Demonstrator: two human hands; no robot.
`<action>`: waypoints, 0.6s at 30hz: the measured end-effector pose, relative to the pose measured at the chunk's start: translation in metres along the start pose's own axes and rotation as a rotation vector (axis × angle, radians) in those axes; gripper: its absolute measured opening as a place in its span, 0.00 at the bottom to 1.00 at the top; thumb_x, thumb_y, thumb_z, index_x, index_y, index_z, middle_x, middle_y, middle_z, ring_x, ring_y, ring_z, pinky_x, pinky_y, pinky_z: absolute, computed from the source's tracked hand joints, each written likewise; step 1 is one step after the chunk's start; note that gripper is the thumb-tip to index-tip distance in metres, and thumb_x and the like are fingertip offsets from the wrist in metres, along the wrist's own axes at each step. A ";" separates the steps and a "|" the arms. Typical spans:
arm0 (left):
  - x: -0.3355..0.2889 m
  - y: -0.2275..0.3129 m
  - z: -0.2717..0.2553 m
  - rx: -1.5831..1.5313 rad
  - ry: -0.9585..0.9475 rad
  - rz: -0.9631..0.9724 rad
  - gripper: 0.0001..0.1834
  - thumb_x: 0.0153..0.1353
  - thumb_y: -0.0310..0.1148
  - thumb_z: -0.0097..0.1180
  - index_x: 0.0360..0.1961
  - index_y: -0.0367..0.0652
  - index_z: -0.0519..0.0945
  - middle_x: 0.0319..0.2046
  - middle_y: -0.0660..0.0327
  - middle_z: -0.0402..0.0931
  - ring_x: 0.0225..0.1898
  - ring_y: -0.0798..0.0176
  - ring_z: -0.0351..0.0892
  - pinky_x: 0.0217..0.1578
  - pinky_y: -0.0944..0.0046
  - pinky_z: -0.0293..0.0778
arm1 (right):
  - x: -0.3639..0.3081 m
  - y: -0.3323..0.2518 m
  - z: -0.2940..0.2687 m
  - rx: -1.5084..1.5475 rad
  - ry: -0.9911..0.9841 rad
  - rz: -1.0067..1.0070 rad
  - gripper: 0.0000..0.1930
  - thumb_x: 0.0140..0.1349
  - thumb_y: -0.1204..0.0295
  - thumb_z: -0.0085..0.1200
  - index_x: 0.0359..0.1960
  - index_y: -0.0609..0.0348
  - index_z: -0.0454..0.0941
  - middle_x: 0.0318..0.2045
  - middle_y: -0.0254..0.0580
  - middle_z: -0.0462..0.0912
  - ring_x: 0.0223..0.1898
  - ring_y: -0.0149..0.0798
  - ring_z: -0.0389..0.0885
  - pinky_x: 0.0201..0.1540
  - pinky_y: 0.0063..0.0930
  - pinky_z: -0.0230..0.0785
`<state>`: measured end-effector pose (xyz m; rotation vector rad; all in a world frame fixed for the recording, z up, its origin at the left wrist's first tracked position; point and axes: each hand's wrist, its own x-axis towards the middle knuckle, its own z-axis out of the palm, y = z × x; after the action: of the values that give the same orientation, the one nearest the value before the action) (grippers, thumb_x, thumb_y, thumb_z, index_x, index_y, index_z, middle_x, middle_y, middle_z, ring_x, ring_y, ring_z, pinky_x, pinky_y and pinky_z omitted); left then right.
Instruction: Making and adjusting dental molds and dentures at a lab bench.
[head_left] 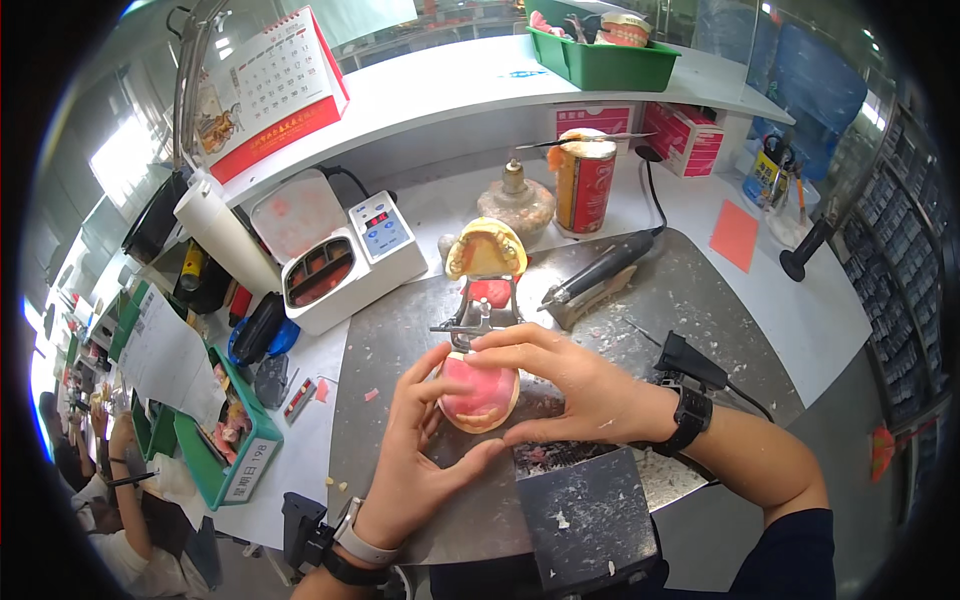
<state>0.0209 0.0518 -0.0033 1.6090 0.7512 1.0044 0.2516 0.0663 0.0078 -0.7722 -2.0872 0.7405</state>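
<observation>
Left grip [420, 455]: fingers curled on the near side of a dental model [480, 398] with a pink covering, thumb stretched out below it. Right grip [585, 392]: fingers laid over the model's far edge, thumb angled down close to the left thumb. Both grasp the model, which sits between them above a metal surface [375, 450] strewn with pale scraps.

Straight beyond the grip: metal articulator [484, 312], with a yellowish dental cast [487, 250] at its far end. Whether the model joins the articulator is hidden by the fingers.

Farther beyond: glass lamp [517, 207] with a metal cap; just right of it, a red can [588, 192] with a dark slender tool across its top.

Beyond and right of the grip: dark handpiece [605, 266], lying on a stand; farther right, a flat pink sheet [735, 235].

Beyond and left: white device [385, 275], lid raised, compartments showing reddish contents.

Well left: green tray [262, 462] containing pinkish pieces.

Nearer the wearer, right of the left wrist: dark block [588, 515], flecked white.
</observation>
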 end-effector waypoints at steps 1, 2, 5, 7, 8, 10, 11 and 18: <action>0.000 -0.001 -0.001 0.005 0.001 0.012 0.27 0.55 0.23 0.69 0.55 0.41 0.72 0.71 0.49 0.48 0.73 0.53 0.57 0.70 0.54 0.61 | 0.000 0.001 0.001 -0.003 -0.017 0.022 0.35 0.55 0.72 0.68 0.66 0.53 0.68 0.57 0.47 0.75 0.63 0.50 0.73 0.65 0.39 0.67; 0.001 -0.002 -0.002 0.010 0.002 0.024 0.24 0.56 0.23 0.69 0.53 0.41 0.73 0.71 0.50 0.49 0.72 0.53 0.58 0.70 0.54 0.61 | 0.000 0.002 0.002 -0.007 -0.034 0.044 0.35 0.55 0.71 0.68 0.66 0.54 0.68 0.58 0.48 0.75 0.63 0.50 0.72 0.65 0.39 0.67; 0.002 -0.001 0.001 0.001 0.041 0.008 0.17 0.57 0.22 0.66 0.46 0.40 0.76 0.70 0.50 0.51 0.71 0.52 0.59 0.69 0.54 0.63 | 0.000 0.008 0.004 -0.013 -0.054 0.063 0.35 0.55 0.70 0.68 0.65 0.56 0.68 0.60 0.49 0.74 0.64 0.51 0.72 0.65 0.39 0.66; 0.003 0.001 0.005 -0.005 0.073 -0.012 0.13 0.57 0.21 0.65 0.43 0.39 0.77 0.69 0.50 0.52 0.70 0.52 0.61 0.68 0.55 0.65 | 0.000 0.011 0.004 -0.016 -0.051 0.057 0.34 0.55 0.70 0.69 0.64 0.57 0.69 0.61 0.49 0.74 0.63 0.50 0.73 0.65 0.39 0.67; 0.003 0.001 0.007 -0.003 0.087 -0.016 0.12 0.58 0.21 0.64 0.42 0.38 0.77 0.68 0.51 0.53 0.70 0.52 0.63 0.67 0.55 0.66 | 0.000 0.012 0.003 -0.017 -0.046 0.050 0.34 0.55 0.70 0.69 0.64 0.57 0.70 0.61 0.49 0.75 0.63 0.50 0.73 0.64 0.38 0.67; 0.004 0.003 0.010 0.019 0.103 -0.019 0.11 0.58 0.20 0.62 0.41 0.37 0.76 0.68 0.51 0.53 0.68 0.52 0.65 0.65 0.55 0.69 | -0.002 0.013 0.003 -0.018 -0.033 0.050 0.33 0.54 0.69 0.69 0.63 0.58 0.71 0.60 0.49 0.76 0.62 0.50 0.74 0.64 0.38 0.68; 0.005 0.004 0.012 0.040 0.106 -0.016 0.11 0.58 0.19 0.60 0.40 0.37 0.75 0.68 0.50 0.53 0.67 0.53 0.66 0.64 0.54 0.70 | -0.002 0.013 0.004 -0.019 -0.025 0.053 0.33 0.54 0.69 0.69 0.63 0.58 0.71 0.60 0.49 0.76 0.61 0.50 0.75 0.63 0.38 0.69; 0.006 0.007 0.018 -0.001 0.164 -0.036 0.09 0.56 0.18 0.62 0.38 0.34 0.76 0.66 0.51 0.55 0.61 0.55 0.74 0.59 0.60 0.76 | -0.002 0.011 0.004 0.013 0.000 0.081 0.35 0.53 0.70 0.70 0.64 0.58 0.70 0.57 0.51 0.79 0.58 0.50 0.79 0.60 0.38 0.71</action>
<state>0.0390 0.0472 0.0028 1.5200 0.8873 1.1200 0.2528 0.0706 -0.0028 -0.8545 -2.0591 0.7967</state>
